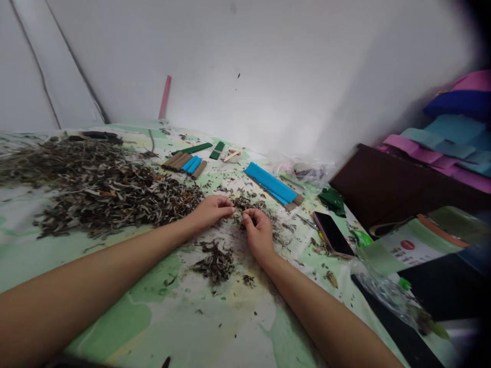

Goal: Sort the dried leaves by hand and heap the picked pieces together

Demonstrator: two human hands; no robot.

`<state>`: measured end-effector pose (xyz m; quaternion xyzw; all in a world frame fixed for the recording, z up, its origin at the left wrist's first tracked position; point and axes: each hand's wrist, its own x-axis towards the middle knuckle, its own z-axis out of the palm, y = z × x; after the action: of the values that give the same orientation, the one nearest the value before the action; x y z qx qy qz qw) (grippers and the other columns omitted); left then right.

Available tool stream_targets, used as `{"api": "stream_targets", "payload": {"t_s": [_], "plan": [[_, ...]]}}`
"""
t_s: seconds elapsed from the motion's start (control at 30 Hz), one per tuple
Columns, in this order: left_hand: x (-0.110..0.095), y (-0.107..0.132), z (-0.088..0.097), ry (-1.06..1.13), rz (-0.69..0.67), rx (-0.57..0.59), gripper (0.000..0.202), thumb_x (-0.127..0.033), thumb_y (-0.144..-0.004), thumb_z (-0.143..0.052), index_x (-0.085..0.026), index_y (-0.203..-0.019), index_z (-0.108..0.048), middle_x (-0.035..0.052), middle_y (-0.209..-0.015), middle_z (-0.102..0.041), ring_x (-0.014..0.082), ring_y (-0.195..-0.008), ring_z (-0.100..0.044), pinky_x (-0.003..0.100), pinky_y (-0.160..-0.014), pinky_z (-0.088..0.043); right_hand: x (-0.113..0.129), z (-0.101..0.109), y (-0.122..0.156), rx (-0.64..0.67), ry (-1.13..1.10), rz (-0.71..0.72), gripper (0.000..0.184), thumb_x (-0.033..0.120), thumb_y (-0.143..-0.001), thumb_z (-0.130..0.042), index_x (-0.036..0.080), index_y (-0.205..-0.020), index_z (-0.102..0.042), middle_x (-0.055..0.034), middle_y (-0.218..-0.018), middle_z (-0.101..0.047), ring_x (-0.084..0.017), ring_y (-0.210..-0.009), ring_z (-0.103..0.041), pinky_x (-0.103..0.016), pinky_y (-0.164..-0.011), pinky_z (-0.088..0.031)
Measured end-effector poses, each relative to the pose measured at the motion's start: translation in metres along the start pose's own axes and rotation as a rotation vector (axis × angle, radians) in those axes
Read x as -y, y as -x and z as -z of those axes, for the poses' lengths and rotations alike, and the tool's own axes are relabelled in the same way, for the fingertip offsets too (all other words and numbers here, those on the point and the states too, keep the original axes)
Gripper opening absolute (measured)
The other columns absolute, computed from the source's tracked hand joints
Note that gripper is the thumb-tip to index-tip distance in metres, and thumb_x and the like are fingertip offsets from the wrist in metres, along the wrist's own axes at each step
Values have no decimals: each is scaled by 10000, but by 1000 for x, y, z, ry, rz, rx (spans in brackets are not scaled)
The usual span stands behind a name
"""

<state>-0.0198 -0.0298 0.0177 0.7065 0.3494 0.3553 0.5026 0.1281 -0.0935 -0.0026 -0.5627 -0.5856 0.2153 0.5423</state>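
Note:
My left hand (211,209) rests on the table (126,317) with its fingers pinched together at the edge of a big heap of dried leaves (92,184). My right hand (258,230) lies close beside it, fingers curled and pinched on small bits of dried leaf (245,204). What exactly each pinch holds is too small to name. A smaller clump of dried leaves (215,263) sits just in front of both wrists.
Blue and brown rolled sticks (186,163) and a longer blue bundle (272,185) lie behind the hands. Green strips (195,148), a small cup (233,154), a phone (333,234), plastic bags (387,294) and stacked coloured sheets (448,148) sit to the right. A white wall stands close behind.

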Motion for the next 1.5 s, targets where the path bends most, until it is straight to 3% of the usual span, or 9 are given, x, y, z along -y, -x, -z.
{"api": "stream_targets", "payload": {"t_s": [0.17, 0.47, 0.6, 0.7, 0.8, 0.9, 1.1, 1.23, 1.5], "plan": [[0, 3, -3, 6, -24, 113, 206, -349, -686, -600, -145, -700, -633, -21, -566, -550, 103, -513, -448, 220, -495, -326, 1, 0, 0, -1, 12, 14, 120, 278, -777, -500, 186, -752, -572, 2, -657, -575, -142, -608, -500, -257, -597, -394], [0, 1, -2, 86, 17, 100, 150, -254, -609, -660, -152, -718, -644, -11, -619, -599, 112, -565, -503, 227, -540, -363, 5, 10, -8, -7, -15, 11, 153, 297, -783, -511, 171, -769, -596, -1, -672, -593, -141, -628, -514, -252, -606, -401], [-8, 7, 4, 201, -10, 381, 87, -227, -654, -644, -163, -708, -666, 9, -628, -633, 135, -603, -559, 255, -611, -425, -2, 34, -33, -50, 126, 39, 153, 280, -768, -535, 160, -797, -626, -23, -729, -635, -166, -682, -550, -288, -678, -420], [-12, 10, 7, 170, -124, 598, 129, -249, -709, -618, -157, -656, -692, 56, -707, -667, 166, -692, -594, 280, -678, -448, -13, 48, -45, 31, 365, 72, 168, 206, -755, -558, 170, -876, -668, -52, -846, -675, -199, -791, -579, -332, -769, -420], [-9, 8, 6, 86, -232, 607, 215, -263, -742, -607, -151, -571, -675, 74, -843, -678, 175, -792, -597, 264, -719, -445, -21, 50, -45, 162, 604, 120, 240, 167, -780, -553, 217, -974, -685, -59, -989, -673, -225, -952, -554, -362, -866, -378], [-5, 6, 4, 12, -192, 643, 194, -273, -765, -610, -154, -641, -700, 58, -840, -691, 163, -773, -610, 243, -712, -452, -22, 48, -41, 247, 749, 139, 276, 179, -815, -541, 244, -1050, -670, -55, -1077, -650, -243, -1046, -508, -376, -910, -340], [-10, 13, 4, -37, -128, 794, 190, -278, -800, -589, -161, -764, -735, 54, -780, -719, 167, -741, -635, 232, -683, -459, -18, 48, -41, 193, 762, 132, 156, 167, -764, -604, 224, -871, -703, -50, -1008, -658, -234, -1012, -520, -360, -904, -348], [-10, 14, 4, -76, -148, 775, 222, -292, -813, -569, -150, -765, -733, 58, -743, -708, 157, -705, -624, 225, -657, -450, -18, 50, -43, 103, 703, 146, 145, 159, -747, -607, 209, -845, -702, -60, -966, -662, -231, -972, -544, -366, -883, -371], [6, 6, 0, -172, -200, 547, 270, -351, -820, -555, -132, -743, -695, 45, -695, -667, 126, -643, -584, 206, -589, -419, -16, 52, -46, -1, 532, 223, 173, 162, -745, -573, 199, -829, -720, -69, -886, -677, -220, -888, -581, -353, -835, -411]]}}
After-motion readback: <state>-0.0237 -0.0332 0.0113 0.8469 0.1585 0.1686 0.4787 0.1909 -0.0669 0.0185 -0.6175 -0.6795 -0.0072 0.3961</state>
